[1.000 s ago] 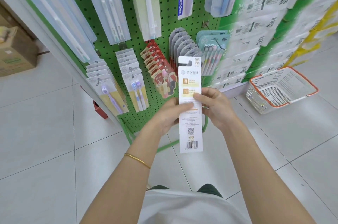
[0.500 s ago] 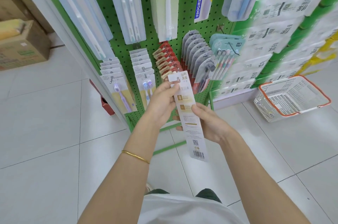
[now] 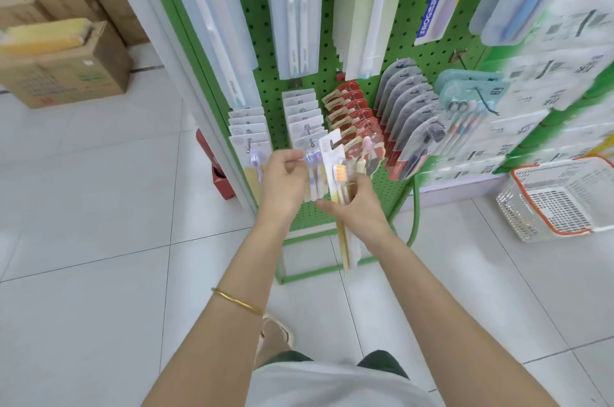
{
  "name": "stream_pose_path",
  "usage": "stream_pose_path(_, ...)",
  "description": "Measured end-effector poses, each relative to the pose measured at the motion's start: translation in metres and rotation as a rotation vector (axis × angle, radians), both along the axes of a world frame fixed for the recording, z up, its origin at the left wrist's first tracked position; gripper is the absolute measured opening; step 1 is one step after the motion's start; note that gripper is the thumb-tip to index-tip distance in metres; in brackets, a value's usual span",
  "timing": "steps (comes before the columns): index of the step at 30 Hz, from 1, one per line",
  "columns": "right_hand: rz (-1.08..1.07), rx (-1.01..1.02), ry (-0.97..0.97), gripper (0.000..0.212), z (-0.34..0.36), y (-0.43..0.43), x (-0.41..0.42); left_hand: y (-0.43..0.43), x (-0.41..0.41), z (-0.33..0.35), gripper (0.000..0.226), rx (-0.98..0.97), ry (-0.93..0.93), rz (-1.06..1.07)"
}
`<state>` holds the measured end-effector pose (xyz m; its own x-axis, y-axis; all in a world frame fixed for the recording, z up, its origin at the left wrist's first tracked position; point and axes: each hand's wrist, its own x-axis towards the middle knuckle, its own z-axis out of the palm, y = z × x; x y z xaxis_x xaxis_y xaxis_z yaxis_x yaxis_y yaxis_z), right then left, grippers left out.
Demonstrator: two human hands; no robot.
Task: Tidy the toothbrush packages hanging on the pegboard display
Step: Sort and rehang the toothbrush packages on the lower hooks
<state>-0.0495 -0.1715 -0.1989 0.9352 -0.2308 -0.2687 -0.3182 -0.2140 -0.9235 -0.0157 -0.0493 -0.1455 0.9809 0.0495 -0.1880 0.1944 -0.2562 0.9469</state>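
Observation:
A green pegboard (image 3: 402, 34) carries hanging rows of toothbrush packages. My right hand (image 3: 357, 207) grips a long toothbrush package (image 3: 339, 170) with orange bristles by its middle. It stands upright, its white top right by the peg of the red-carded row (image 3: 352, 107). My left hand (image 3: 284, 179) is just left of it, fingers curled, and seems to pinch the edge of the front purple-brush package (image 3: 314, 170). The motion blur leaves that contact unclear.
Grey packages (image 3: 405, 97) and teal packages (image 3: 471, 94) hang to the right, another white row (image 3: 247, 127) to the left. Stacked tissue packs (image 3: 548, 74) and a white basket with an orange rim (image 3: 564, 197) stand at the right. A cardboard box (image 3: 66, 70) sits at the left.
The long package was turned from its printed back to its brush side and raised to the pegs. My left hand let go of its top and moved left to the purple-brush row.

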Motion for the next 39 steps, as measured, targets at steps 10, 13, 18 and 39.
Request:
stream_pose_path(10, -0.159, -0.391, -0.02, 0.072, -0.033, 0.039, 0.038, 0.02, 0.022, 0.016, 0.03, 0.225, -0.219, -0.032)
stream_pose_path(13, -0.201, -0.4, -0.031, 0.071, -0.042, 0.047, 0.043, 0.024, 0.028, 0.016, 0.031, 0.313, -0.269, -0.062)
stream_pose_path(18, -0.268, -0.355, -0.06, 0.069, -0.048, 0.057, 0.058, 0.025, 0.038, 0.017, 0.033, 0.599, -0.414, -0.121)
stream_pose_path(39, -0.142, -0.396, -0.075, 0.063, -0.047, 0.036, 0.052, 0.0, 0.1, 0.008, 0.02, 1.229, -0.55, -0.293)
